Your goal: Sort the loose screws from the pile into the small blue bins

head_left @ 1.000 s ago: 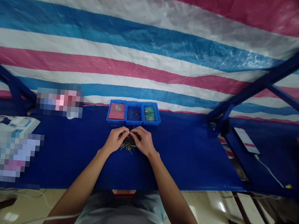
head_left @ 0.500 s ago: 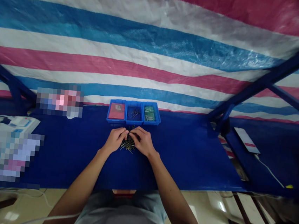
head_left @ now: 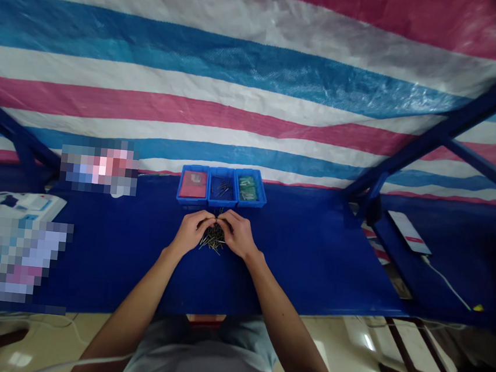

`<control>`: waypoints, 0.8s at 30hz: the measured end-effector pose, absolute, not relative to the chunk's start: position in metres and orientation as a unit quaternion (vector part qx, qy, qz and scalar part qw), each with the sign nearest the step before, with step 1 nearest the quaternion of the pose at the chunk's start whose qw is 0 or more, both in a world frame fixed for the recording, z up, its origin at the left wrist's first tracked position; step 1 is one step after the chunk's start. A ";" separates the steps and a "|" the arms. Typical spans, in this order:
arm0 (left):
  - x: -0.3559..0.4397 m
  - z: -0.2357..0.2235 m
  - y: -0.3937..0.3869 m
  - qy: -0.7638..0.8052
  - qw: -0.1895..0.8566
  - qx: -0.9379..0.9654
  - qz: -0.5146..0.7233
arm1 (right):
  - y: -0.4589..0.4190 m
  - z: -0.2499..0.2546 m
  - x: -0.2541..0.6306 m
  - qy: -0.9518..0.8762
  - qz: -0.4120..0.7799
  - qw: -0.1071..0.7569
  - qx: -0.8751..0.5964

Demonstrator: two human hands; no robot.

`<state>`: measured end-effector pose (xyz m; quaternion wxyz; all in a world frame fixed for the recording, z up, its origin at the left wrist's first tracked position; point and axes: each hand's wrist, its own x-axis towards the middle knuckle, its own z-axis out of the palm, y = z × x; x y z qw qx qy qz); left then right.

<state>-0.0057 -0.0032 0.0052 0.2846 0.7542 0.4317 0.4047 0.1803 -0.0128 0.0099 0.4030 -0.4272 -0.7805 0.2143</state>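
Observation:
A loose heap of thin dark pins with brass-coloured ends (head_left: 213,242) lies on the blue table top (head_left: 309,274), right in front of me. My left hand (head_left: 191,232) curves around the heap's left side, and my right hand (head_left: 237,235) curves around its right side. The fingertips of both hands meet at the top of the heap and hide whatever they may be pinching. Just beyond my hands stand several blue plastic bins (head_left: 222,187) in a row; the middle one holds dark pins.
The left bin holds a red item and the right bin holds green packets. A phone (head_left: 409,232) with a white cable lies at the far right. Blurred items and white papers (head_left: 13,210) lie at the left. A striped tarp hangs behind the blue metal frame.
My hands have shifted slightly around the heap, with the fingertips closing in over its top. The heap and the bins have not visibly moved.

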 end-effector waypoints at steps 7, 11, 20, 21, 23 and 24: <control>-0.005 0.001 -0.002 0.430 0.280 0.755 0.408 | -0.014 0.011 0.177 -0.789 0.197 0.376 -0.444; -0.004 0.001 -0.003 0.420 0.278 0.759 0.411 | -0.013 0.008 0.174 -0.789 0.178 0.348 -0.474; -0.004 0.002 -0.004 0.416 0.262 0.764 0.417 | -0.011 0.006 0.175 -0.765 0.184 0.328 -0.523; -0.004 0.002 -0.004 0.420 0.261 0.763 0.417 | -0.011 0.006 0.175 -0.761 0.188 0.334 -0.523; -0.004 0.002 -0.004 0.429 0.263 0.758 0.416 | -0.011 0.007 0.177 -0.758 0.200 0.349 -0.514; -0.005 0.002 -0.004 0.433 0.264 0.756 0.415 | -0.011 0.008 0.178 -0.757 0.208 0.361 -0.504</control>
